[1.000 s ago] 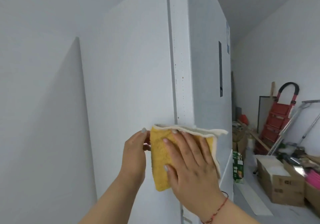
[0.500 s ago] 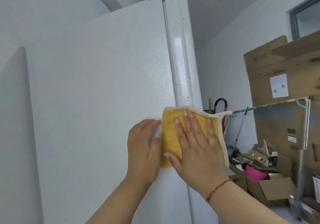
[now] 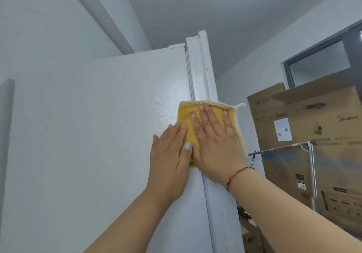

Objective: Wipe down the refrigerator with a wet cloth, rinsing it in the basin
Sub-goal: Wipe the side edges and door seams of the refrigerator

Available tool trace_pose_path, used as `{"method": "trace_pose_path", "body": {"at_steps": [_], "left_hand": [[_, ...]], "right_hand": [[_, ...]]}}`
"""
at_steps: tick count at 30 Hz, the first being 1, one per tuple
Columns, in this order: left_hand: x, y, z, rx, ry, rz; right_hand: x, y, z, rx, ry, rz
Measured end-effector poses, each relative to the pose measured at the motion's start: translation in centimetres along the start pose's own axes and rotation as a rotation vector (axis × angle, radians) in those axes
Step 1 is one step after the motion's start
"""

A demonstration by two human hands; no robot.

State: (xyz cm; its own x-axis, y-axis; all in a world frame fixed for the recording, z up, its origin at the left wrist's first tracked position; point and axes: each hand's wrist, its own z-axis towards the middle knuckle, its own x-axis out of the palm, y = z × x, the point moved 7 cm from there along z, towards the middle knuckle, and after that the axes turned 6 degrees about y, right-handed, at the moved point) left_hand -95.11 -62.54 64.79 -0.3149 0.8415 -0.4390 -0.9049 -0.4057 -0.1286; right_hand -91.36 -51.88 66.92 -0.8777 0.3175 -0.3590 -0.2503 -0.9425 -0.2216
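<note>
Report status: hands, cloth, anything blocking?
Both hands flat, right hand and left hand pressing cloth on refrigerator corner. Nothing blocking.

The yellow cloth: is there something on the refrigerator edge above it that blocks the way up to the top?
Nothing visible does. Above the yellow cloth the refrigerator edge runs bare to its top corner. The right hand presses the cloth flat.

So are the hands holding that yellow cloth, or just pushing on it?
Just pushing. The right hand lies flat on the middle of the yellow cloth, pressing it against the refrigerator. The left hand presses its lower left edge, fingers straight.
</note>
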Motion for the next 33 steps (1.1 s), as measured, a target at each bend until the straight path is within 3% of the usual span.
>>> {"method": "trace_pose_path", "body": {"at_steps": [5,9,21,25,33], "left_hand": [[-1.7,-0.6,3.5,0.019,0.004,0.087],[-3.0,-0.9,6.2,0.029,-0.027,0.119],[-2.6,-0.7,8.6,0.014,-0.095,-0.068],[-2.5,-0.5,8.8,0.036,-0.116,-0.100],[-2.9,-0.2,8.2,0.027,-0.131,-0.273]], "right_hand": [[-1.3,-0.9,3.5,-0.010,-0.038,-0.014],[-2.6,-1.8,6.6,-0.025,0.048,-0.070],[-7.7,-4.5,17.8,0.046,0.116,-0.244],[-8.3,-3.9,17.7,0.058,0.034,-0.300],[-6.2,-2.7,11.6,0.054,-0.154,-0.141]]}}
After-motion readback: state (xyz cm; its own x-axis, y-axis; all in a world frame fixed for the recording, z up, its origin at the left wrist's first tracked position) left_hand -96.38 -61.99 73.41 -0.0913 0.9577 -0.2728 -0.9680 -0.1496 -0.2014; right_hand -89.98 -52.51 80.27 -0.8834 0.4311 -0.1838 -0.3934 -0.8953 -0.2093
